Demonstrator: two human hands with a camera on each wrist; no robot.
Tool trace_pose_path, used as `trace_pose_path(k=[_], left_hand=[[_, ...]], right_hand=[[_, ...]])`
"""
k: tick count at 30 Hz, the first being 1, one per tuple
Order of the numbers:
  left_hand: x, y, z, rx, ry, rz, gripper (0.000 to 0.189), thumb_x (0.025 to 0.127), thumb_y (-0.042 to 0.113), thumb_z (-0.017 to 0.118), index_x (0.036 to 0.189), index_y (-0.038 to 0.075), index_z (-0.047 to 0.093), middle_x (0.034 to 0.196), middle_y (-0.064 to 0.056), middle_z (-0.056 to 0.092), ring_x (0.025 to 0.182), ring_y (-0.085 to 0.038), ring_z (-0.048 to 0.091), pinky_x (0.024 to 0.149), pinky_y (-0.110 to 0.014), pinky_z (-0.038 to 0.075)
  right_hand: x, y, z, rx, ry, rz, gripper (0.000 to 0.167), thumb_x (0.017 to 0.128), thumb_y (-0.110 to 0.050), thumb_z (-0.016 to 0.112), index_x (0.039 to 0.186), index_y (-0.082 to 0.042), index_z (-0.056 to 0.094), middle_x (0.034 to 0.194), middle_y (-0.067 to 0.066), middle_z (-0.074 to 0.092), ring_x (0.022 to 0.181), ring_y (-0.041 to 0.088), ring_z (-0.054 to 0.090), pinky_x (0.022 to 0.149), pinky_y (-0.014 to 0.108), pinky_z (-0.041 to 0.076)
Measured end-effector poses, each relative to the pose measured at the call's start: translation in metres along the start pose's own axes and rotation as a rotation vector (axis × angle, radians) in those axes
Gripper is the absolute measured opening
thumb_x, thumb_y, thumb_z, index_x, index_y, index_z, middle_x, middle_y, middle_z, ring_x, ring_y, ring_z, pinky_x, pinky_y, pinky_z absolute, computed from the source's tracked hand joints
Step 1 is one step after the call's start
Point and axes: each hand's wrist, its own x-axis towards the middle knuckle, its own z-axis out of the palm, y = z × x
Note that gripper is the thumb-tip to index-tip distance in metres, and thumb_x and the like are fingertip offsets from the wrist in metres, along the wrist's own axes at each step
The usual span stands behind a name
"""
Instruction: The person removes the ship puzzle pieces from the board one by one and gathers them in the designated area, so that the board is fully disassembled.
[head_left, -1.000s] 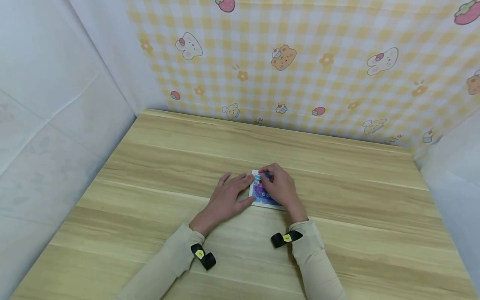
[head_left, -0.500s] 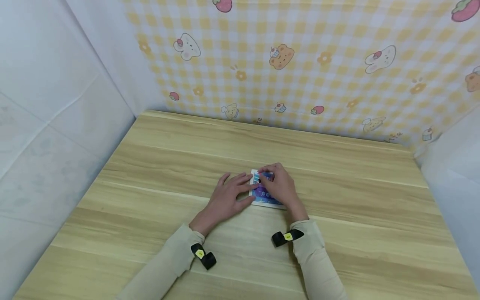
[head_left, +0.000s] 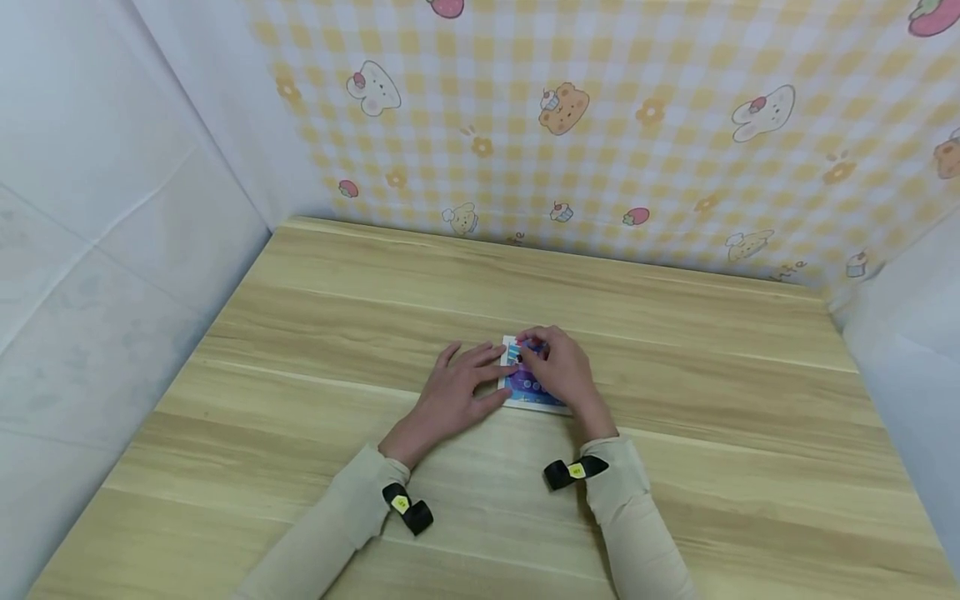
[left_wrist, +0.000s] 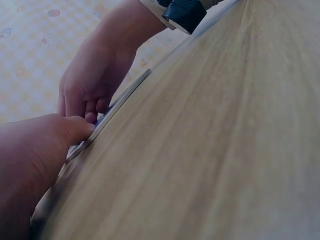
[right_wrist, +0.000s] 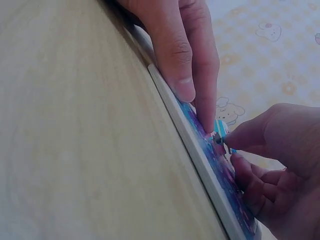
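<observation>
A small flat picture board with a white border and a blue and purple print lies on the table. My left hand rests at its left edge with fingers stretched out, the index finger reaching onto the print. My right hand is over the board's right part and hides much of it. In the right wrist view, the thumb and index finger of my right hand pinch a small thin piece, apparently a puzzle piece, at the board's surface. Most of that piece is hidden by the fingers.
The wood-grain table extends all round the board. Behind its far edge hangs a yellow checked cloth with cartoon prints. White sheeting stands along the left side, and more white sheeting is on the right.
My left index finger has moved right from the board's edge onto the print. The right hand stays in nearly the same place, still pinching.
</observation>
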Motion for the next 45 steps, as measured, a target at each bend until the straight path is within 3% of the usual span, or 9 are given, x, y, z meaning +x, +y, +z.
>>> trace_pose_path(k=[14, 19, 25, 31, 38, 45], left_hand=[[0.000, 0.003, -0.001, 0.005, 0.002, 0.002, 0.043, 0.103, 0.046, 0.060, 0.140, 0.026, 0.067, 0.156, -0.003, 0.051, 0.150, -0.025, 0.038, 0.124, -0.059, 0.017], [0.000, 0.003, -0.001, 0.011, 0.000, 0.004, 0.043, 0.103, 0.046, 0.060, 0.140, 0.026, 0.067, 0.156, -0.003, 0.051, 0.150, -0.024, 0.038, 0.124, -0.059, 0.017], [-0.001, 0.005, -0.001, 0.009, 0.002, 0.006, 0.044, 0.102, 0.046, 0.061, 0.140, 0.025, 0.067, 0.156, -0.002, 0.051, 0.150, -0.024, 0.038, 0.124, -0.059, 0.017], [-0.002, 0.006, 0.000, 0.010, 0.001, 0.007, 0.043, 0.102, 0.046, 0.061, 0.141, 0.027, 0.067, 0.157, -0.001, 0.051, 0.151, -0.023, 0.037, 0.125, -0.058, 0.016], [-0.002, 0.007, -0.002, 0.018, -0.002, 0.007, 0.042, 0.103, 0.046, 0.061, 0.139, 0.026, 0.067, 0.157, -0.001, 0.050, 0.151, -0.024, 0.037, 0.125, -0.058, 0.017], [-0.003, 0.004, 0.000, 0.017, -0.012, -0.005, 0.043, 0.103, 0.047, 0.059, 0.140, 0.027, 0.067, 0.158, -0.001, 0.049, 0.151, -0.023, 0.037, 0.125, -0.058, 0.016]], right_hand=[[0.000, 0.001, -0.005, 0.082, -0.034, 0.002, 0.020, 0.101, -0.017, 0.067, 0.117, -0.012, 0.077, 0.091, 0.005, 0.067, 0.069, 0.019, 0.053, 0.060, 0.031, 0.042], [0.000, 0.004, -0.007, 0.134, -0.025, 0.018, 0.019, 0.100, -0.016, 0.068, 0.115, -0.008, 0.077, 0.092, 0.006, 0.070, 0.072, 0.019, 0.054, 0.064, 0.031, 0.044], [-0.001, 0.005, -0.011, 0.177, -0.025, 0.025, 0.018, 0.100, -0.015, 0.070, 0.112, -0.005, 0.078, 0.086, 0.006, 0.070, 0.070, 0.017, 0.055, 0.061, 0.025, 0.044], [-0.006, 0.005, -0.015, 0.253, -0.013, 0.054, 0.020, 0.100, -0.017, 0.071, 0.114, -0.006, 0.079, 0.096, 0.009, 0.075, 0.076, 0.018, 0.059, 0.064, 0.024, 0.048], [-0.011, 0.006, -0.038, 0.313, 0.073, 0.125, 0.022, 0.100, -0.020, 0.072, 0.116, -0.007, 0.079, 0.106, 0.011, 0.073, 0.087, 0.023, 0.055, 0.069, 0.025, 0.047], [-0.022, 0.021, -0.067, 0.249, 0.140, 0.093, 0.024, 0.100, -0.020, 0.072, 0.117, -0.004, 0.078, 0.109, 0.014, 0.075, 0.085, 0.020, 0.056, 0.067, 0.020, 0.047]])
